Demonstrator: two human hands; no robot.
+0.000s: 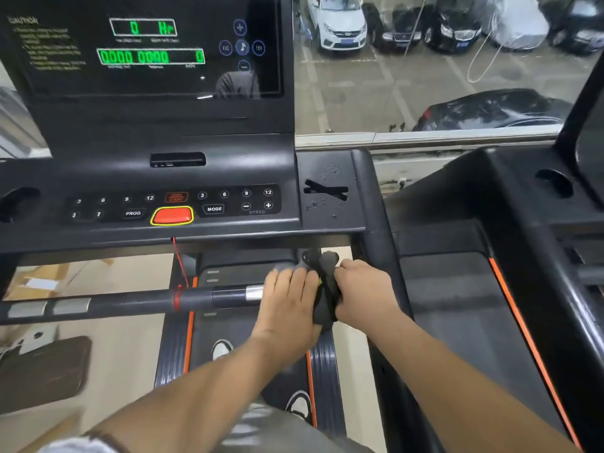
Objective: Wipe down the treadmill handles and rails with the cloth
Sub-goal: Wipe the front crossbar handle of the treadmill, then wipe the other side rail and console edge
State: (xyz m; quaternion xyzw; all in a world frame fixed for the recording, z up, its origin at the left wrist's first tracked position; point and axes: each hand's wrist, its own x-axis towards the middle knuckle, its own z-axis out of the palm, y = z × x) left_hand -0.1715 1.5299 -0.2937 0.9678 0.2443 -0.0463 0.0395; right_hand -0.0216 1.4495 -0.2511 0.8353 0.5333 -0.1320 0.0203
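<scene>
Both hands meet at the right end of the treadmill's front handlebar (130, 300), just below the console (163, 178). The cloth (327, 289), dark and bunched, sits on the bar between them, with a loose fold sticking up behind the knuckles and another hanging down below the bar.

The left hand (287, 299) lies over the bar from above, fingers together and bent down over its far side, with the edge of the cloth under them (how far the thumb wraps beneath is hidden). The right hand (366, 289) is closed in a fist around the cloth, knuckles toward the console, close beside the right side rail (379, 243).

Left of the hands the bar shows a silver band, and a red safety cord (179, 273) drops from the console and is wound round the bar. The console carries a red stop button (172, 215) ringed in yellow, and green digits glow on the display (150, 44) above.

A second treadmill (457, 289) stands to the right, and parked cars (343, 24) show through the window.
</scene>
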